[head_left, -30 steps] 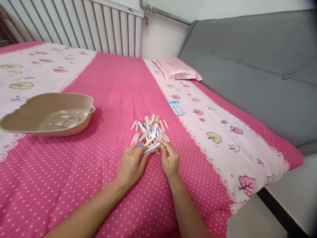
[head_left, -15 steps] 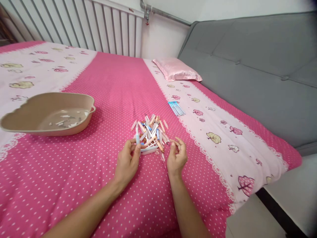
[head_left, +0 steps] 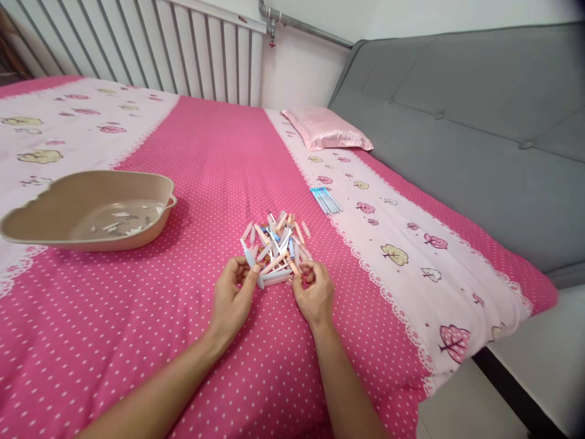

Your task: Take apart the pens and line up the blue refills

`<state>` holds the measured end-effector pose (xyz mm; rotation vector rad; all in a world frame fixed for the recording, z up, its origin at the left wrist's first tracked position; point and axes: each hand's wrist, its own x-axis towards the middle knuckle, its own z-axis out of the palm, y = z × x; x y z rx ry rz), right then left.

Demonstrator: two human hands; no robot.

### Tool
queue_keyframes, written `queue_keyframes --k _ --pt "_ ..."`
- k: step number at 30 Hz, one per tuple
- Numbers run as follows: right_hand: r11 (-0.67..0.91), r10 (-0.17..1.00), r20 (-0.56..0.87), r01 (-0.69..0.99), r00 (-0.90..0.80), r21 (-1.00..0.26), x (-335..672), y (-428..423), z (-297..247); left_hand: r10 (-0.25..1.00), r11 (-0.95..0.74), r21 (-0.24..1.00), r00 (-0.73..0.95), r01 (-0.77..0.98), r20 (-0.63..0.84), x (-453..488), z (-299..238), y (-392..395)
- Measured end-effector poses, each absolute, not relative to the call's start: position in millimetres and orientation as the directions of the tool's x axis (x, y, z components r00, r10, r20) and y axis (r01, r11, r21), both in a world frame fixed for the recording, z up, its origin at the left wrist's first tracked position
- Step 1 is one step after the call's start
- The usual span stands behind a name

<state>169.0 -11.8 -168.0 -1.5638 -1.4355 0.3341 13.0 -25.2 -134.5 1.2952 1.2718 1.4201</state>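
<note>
A loose pile of small pens and caps (head_left: 278, 239), orange, white and blue, lies on the pink dotted bedspread (head_left: 219, 171). My left hand (head_left: 233, 292) pinches a light blue pen (head_left: 252, 262) at the pile's near left edge. My right hand (head_left: 313, 291) rests at the pile's near right edge with its fingers curled onto a piece of the pile that I cannot make out. A neat row of light blue pens (head_left: 325, 199) lies apart, farther back to the right.
A tan plastic basin (head_left: 46, 228) with a few small bits inside stands at the left. A pink pillow (head_left: 326, 128) lies at the back. A grey sofa (head_left: 479, 134) runs along the right side, and a white radiator (head_left: 150, 42) stands behind the bed.
My left hand lifted a light blue pen out of the pile and now holds it tilted. My right hand drew off to the right, then came back to the pile's edge.
</note>
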Motion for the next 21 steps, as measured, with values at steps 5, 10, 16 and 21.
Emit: queue_keyframes --k 5,10,16,21 --pt "0.086 0.927 0.293 0.626 0.235 -0.775 167.2 -13.4 -167.1 0.980 -0.157 0.986 -0.114 0.062 0.164 12.4 -135.2 -25.4" --pt "0.063 0.931 0.265 0.605 0.250 -0.794 168.8 -12.3 -167.6 0.981 -0.162 0.985 -0.096 0.054 0.167 12.9 -136.1 -26.0" --pt "0.060 0.911 0.257 0.514 0.322 -0.855 170.6 -9.8 -170.7 0.995 -0.101 0.988 0.007 0.115 0.101 12.3 -136.8 -27.3" --pt "0.018 0.856 0.270 0.496 0.440 -0.868 172.8 -7.9 -173.9 0.984 -0.130 0.930 0.157 0.345 0.079 13.1 -136.2 -29.5"
